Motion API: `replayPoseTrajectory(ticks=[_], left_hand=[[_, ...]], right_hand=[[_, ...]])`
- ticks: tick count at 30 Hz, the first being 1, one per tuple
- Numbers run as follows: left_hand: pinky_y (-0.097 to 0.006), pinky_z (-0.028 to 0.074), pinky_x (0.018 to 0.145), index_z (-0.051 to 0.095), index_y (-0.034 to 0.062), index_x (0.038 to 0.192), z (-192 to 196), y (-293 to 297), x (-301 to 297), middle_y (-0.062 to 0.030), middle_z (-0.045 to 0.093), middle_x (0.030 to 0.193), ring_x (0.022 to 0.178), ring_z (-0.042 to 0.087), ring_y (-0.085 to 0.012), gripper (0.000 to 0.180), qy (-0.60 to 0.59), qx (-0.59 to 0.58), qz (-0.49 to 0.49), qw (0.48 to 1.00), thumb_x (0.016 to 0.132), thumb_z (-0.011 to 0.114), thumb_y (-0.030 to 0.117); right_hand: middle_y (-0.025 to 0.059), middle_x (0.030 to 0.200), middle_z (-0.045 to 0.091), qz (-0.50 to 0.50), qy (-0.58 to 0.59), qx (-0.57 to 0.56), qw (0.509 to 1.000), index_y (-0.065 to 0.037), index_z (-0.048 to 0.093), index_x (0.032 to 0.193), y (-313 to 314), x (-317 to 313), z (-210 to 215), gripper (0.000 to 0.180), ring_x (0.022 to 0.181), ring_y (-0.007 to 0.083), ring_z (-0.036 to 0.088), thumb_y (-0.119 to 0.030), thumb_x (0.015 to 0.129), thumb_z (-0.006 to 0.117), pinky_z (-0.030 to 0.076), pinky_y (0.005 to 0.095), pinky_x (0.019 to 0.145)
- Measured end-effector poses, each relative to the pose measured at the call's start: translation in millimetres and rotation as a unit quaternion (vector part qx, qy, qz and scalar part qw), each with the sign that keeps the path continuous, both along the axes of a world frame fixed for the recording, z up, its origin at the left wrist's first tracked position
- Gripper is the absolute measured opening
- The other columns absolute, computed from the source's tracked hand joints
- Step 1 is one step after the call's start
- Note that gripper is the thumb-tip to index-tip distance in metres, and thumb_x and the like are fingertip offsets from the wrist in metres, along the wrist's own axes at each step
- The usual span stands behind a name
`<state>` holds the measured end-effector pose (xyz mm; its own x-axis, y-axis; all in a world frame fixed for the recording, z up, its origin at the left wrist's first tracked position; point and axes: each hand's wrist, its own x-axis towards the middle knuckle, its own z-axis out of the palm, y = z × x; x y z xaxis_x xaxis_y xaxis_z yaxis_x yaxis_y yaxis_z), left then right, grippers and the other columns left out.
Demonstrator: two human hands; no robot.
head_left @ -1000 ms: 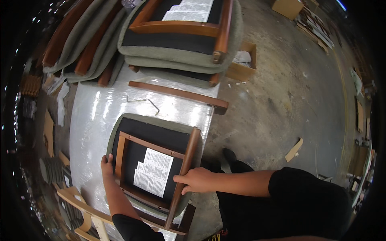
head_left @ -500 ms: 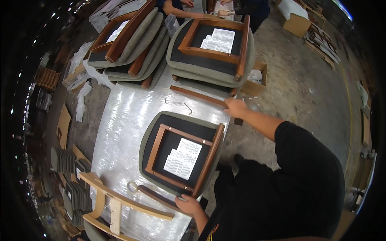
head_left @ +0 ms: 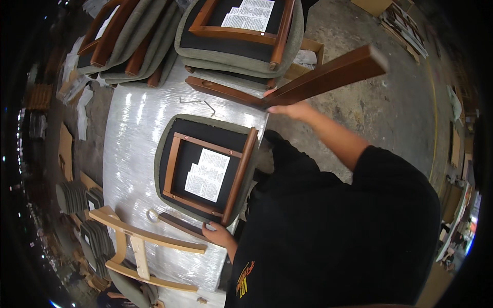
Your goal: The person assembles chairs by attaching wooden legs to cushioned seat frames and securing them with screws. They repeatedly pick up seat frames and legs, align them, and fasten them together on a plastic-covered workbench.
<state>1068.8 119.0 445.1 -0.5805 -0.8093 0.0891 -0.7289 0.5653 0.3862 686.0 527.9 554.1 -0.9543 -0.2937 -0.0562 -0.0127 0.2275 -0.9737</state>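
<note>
An upholstered chair seat (head_left: 165, 132) lies underside up on the film-wrapped table, with a brown wooden frame (head_left: 241, 177) and white labels on it. Beyond it, my right hand (head_left: 292, 109) is closed at the corner of an L-shaped wooden chair leg piece (head_left: 328, 74). One bar of that piece rises off the table's edge toward the upper right; the other runs left over the table. At the seat's near corner, my left hand (head_left: 220, 235) closes around the end of a dark wooden bar (head_left: 179, 223) lying beside the seat. Its fingertips are partly hidden.
Stacked grey-green seats (head_left: 241, 56) stand at the far end of the table (head_left: 131, 149). Two hex keys (head_left: 197, 101) and a tape roll (head_left: 152, 215) rest on the film. A pale wooden frame (head_left: 149, 236) is at the near left. A cardboard box (head_left: 308, 56) sits beyond the table.
My right hand has turned the wooden leg piece, so one bar now points up and outward to the right. My left hand stays at the dark bar. The whole view has shifted.
</note>
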Motion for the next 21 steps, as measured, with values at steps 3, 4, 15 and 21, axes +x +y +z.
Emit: replayPoseTrajectory(ticks=[3,4,15,21], left_hand=[[-0.047,0.051,0.1,0.059,-0.0093,0.13,-3,-6,8,-0.0296,0.065,0.125,0.113,0.064,-0.0466,0.047,0.027,0.083,0.118,0.989,0.104,0.054,0.03],[-0.047,0.053,0.096,0.06,-0.009,0.13,-1,-6,12,-0.0282,0.067,0.121,0.11,0.066,-0.0456,0.049,-0.013,0.091,0.158,0.983,0.105,0.054,0.033],[-0.041,0.061,0.062,0.061,-0.0041,0.126,14,9,35,-0.0189,0.071,0.107,0.089,0.074,-0.0342,0.059,0.1,0.432,0.389,0.807,0.107,0.047,0.05],[-0.039,0.063,0.057,0.06,-0.0095,0.123,17,8,31,-0.0211,0.072,0.099,0.08,0.077,-0.0321,0.061,0.097,0.411,0.361,0.832,0.106,0.053,0.048]], right_hand=[[0.0041,0.12,0.07,-0.036,-0.094,-0.178,0.979,-0.005,0.07,0.126,-19,-11,-66,0.046,0.114,0.0167,0.062,-0.015,0.084,0.087,0.051,0.035,0.1],[0.0043,0.119,0.07,-0.044,-0.085,-0.138,0.986,-0.004,0.07,0.125,-22,-12,-81,0.046,0.113,0.0165,0.062,-0.015,0.084,0.087,0.051,0.0349,0.1],[0.0091,0.122,0.067,0.097,-0.038,0.018,0.994,-0.009,0.062,0.134,-23,-25,-106,0.047,0.118,0.0198,0.059,-0.029,0.094,0.077,0.046,0.0373,0.104],[0.0083,0.129,0.059,0.14,-0.024,-0.016,0.99,-0.008,0.052,0.141,-29,-20,-119,0.052,0.127,0.0197,0.052,-0.027,0.097,0.073,0.04,0.0357,0.109]])
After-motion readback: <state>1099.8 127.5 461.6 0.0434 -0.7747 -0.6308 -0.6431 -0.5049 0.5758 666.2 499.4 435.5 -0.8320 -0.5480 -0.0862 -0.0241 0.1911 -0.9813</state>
